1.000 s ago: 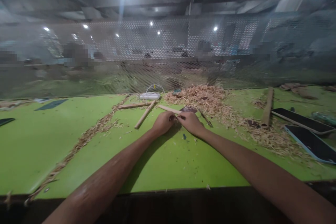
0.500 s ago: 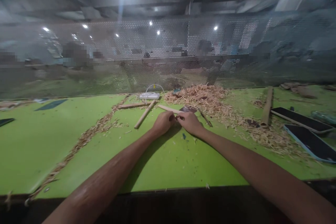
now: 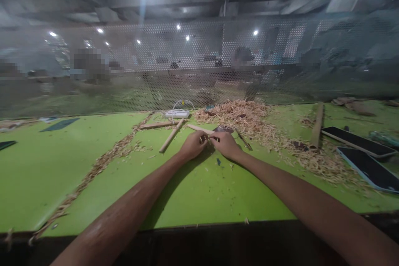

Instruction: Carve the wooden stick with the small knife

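My left hand [image 3: 193, 144] and my right hand [image 3: 227, 143] meet over the middle of the green tabletop [image 3: 199, 199]. The fingers of both are pinched together, and whatever they hold is too small to make out. Just beyond them lies a pale wooden stick [image 3: 199, 129], its near end hidden behind my fingers. A second round stick [image 3: 172, 136] rests to the left of my left hand. Behind my right hand is a dark flat piece [image 3: 223, 129], partly covered. A thin dark tool [image 3: 244, 139] lies to the right of that hand.
A large heap of pale shavings [image 3: 240, 112] spreads toward the right. Two phones [image 3: 358, 141] and a long wooden piece [image 3: 317, 126] lie at the right. A white power strip [image 3: 177, 114] stands at the back, before a perforated screen [image 3: 187, 62]. Shavings line a seam at left.
My left hand's fingers have shifted slightly, so the gap inside its pinch shows wider. Both hands stay together in nearly the same place.
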A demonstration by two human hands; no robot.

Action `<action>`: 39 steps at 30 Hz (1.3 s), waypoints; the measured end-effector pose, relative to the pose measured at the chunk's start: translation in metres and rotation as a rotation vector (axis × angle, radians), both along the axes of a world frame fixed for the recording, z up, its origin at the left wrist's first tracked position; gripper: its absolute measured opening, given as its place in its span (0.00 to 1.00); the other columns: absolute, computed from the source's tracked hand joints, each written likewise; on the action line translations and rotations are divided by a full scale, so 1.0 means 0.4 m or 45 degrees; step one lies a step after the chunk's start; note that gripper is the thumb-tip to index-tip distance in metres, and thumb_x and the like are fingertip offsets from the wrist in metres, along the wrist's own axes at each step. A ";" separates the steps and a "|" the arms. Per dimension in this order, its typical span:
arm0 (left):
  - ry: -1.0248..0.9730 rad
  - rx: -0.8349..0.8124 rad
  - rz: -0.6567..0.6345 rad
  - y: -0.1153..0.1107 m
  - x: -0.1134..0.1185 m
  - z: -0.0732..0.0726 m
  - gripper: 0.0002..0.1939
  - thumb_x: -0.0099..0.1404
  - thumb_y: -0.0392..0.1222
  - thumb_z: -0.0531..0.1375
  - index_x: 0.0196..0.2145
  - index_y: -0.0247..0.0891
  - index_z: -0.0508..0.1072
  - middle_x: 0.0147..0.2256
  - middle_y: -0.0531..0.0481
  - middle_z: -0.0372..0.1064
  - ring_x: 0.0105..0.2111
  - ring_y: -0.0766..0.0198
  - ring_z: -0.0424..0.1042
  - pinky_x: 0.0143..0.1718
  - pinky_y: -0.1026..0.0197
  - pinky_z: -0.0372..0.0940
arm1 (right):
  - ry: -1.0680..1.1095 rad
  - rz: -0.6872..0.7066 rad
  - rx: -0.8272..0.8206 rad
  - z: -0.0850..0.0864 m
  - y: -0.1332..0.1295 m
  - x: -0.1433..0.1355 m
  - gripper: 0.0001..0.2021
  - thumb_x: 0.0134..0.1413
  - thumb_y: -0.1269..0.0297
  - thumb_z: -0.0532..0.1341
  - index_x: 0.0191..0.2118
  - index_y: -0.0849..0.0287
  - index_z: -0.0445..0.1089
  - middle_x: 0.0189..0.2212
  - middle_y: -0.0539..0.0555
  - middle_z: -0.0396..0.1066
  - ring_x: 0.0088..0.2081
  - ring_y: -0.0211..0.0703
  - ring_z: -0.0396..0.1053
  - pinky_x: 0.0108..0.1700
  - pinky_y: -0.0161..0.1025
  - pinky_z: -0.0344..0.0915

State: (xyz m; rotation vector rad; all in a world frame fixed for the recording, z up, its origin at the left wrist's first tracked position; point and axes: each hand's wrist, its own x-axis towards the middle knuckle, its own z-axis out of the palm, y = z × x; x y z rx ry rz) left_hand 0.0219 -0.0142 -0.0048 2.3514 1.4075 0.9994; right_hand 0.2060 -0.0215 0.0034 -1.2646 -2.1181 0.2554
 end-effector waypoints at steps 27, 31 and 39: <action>0.050 -0.021 0.026 -0.004 0.002 -0.004 0.06 0.58 0.31 0.61 0.27 0.33 0.78 0.24 0.50 0.72 0.26 0.64 0.64 0.31 0.63 0.54 | -0.065 -0.057 -0.035 0.015 -0.019 -0.008 0.08 0.61 0.74 0.64 0.33 0.62 0.82 0.26 0.53 0.76 0.26 0.36 0.65 0.33 0.34 0.59; 0.035 -0.027 0.023 -0.002 0.004 -0.006 0.05 0.57 0.31 0.62 0.26 0.33 0.78 0.24 0.51 0.71 0.25 0.65 0.63 0.31 0.63 0.54 | -0.104 -0.085 -0.020 0.016 -0.020 -0.011 0.08 0.61 0.73 0.64 0.33 0.62 0.81 0.26 0.53 0.75 0.27 0.37 0.66 0.33 0.35 0.58; 0.026 -0.033 0.034 -0.012 0.009 0.000 0.05 0.60 0.30 0.63 0.28 0.32 0.78 0.25 0.50 0.72 0.27 0.64 0.65 0.31 0.63 0.54 | -0.121 -0.096 0.019 0.014 -0.017 -0.012 0.08 0.61 0.72 0.63 0.33 0.61 0.80 0.28 0.55 0.76 0.30 0.39 0.67 0.35 0.36 0.60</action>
